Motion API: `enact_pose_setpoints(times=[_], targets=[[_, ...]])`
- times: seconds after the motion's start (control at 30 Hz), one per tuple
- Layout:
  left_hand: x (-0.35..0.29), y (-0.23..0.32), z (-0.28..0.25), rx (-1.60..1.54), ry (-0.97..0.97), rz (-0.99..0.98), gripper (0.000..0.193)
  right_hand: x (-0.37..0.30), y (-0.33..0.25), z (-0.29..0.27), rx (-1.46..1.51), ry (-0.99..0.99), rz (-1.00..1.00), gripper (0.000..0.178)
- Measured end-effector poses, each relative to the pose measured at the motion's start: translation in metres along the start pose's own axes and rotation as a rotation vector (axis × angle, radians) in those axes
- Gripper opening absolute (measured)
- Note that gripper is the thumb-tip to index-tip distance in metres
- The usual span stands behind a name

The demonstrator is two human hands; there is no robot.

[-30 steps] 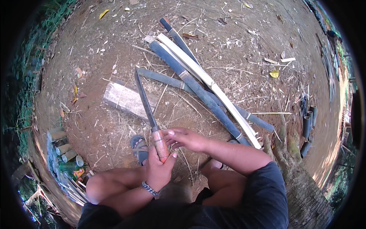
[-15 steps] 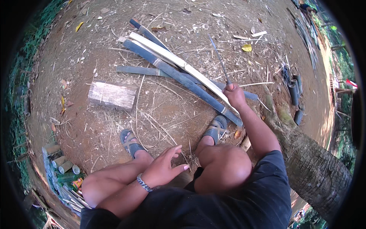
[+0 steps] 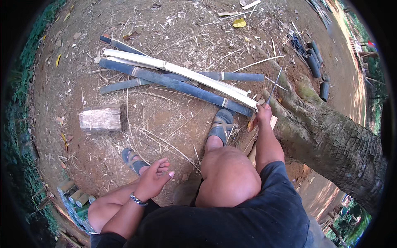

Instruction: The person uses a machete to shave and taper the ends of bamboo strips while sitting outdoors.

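My right hand (image 3: pixel 263 114) is closed round the handle of a long thin-bladed knife (image 3: pixel 274 86), whose blade points away and slightly right. That hand is beside the near right end of several split bamboo lengths; whether it touches them I cannot tell. One length (image 3: pixel 194 76) shows its pale inner face, while a dark one (image 3: pixel 178 86) lies alongside with its outer skin up. Other dark strips (image 3: pixel 242 77) cross beneath them. Over my left leg, my left hand (image 3: pixel 154 180) hangs with fingers apart and nothing in it.
A squared wood block (image 3: pixel 100 118) lies on the ground at left. Thin bamboo slivers (image 3: pixel 165 141) litter the soil before my sandalled feet. A thick tree trunk (image 3: pixel 331 132) slopes along the right. Cut bamboo tubes stand near it (image 3: pixel 313 64) and at lower left (image 3: pixel 81 200).
My view has turned toward the right, so the bamboo appears further left. My right hand has drawn the knife back nearer to me. My left hand stays empty.
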State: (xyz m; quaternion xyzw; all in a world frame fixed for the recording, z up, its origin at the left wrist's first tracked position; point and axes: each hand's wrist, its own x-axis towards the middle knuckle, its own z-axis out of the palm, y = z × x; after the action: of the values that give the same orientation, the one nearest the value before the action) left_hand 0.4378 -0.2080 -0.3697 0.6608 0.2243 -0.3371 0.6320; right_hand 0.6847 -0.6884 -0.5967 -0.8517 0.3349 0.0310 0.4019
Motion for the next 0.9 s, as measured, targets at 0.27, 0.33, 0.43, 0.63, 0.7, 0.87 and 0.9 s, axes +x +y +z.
enact_pose_setpoints(times=[0.27, 0.33, 0.43, 0.63, 0.7, 0.87, 0.9], targets=[[-0.006, 0.007, 0.018, 0.132, 0.045, 0.128, 0.061, -0.017, -0.027, -0.003, 0.18, -0.015, 0.035, 0.025], [-0.014, 0.018, 0.024, 0.2, 0.044, 0.157, 0.058, -0.03, -0.049, -0.022, 0.257, -0.101, 0.052, 0.024], [-0.025, 0.034, 0.031, 0.33, 0.084, 0.297, 0.056, -0.045, -0.084, -0.062, 0.453, -0.276, 0.037, 0.024], [-0.05, 0.079, 0.039, 0.531, 0.242, 0.727, 0.05, -0.15, -0.203, -0.146, 0.744, -0.461, -0.168, 0.019], [-0.061, 0.101, 0.041, 0.601, 0.348, 0.928, 0.049, -0.186, -0.24, -0.16, 0.859, -0.542, -0.181, 0.018], [-0.077, 0.182, 0.043, 0.738, 0.783, 1.347, 0.041, -0.314, -0.344, -0.169, 0.929, -0.733, -0.345, 0.019], [-0.081, 0.196, 0.039, 0.78, 0.872, 1.391, 0.04, -0.331, -0.357, -0.167, 0.936, -0.783, -0.385, 0.019]])
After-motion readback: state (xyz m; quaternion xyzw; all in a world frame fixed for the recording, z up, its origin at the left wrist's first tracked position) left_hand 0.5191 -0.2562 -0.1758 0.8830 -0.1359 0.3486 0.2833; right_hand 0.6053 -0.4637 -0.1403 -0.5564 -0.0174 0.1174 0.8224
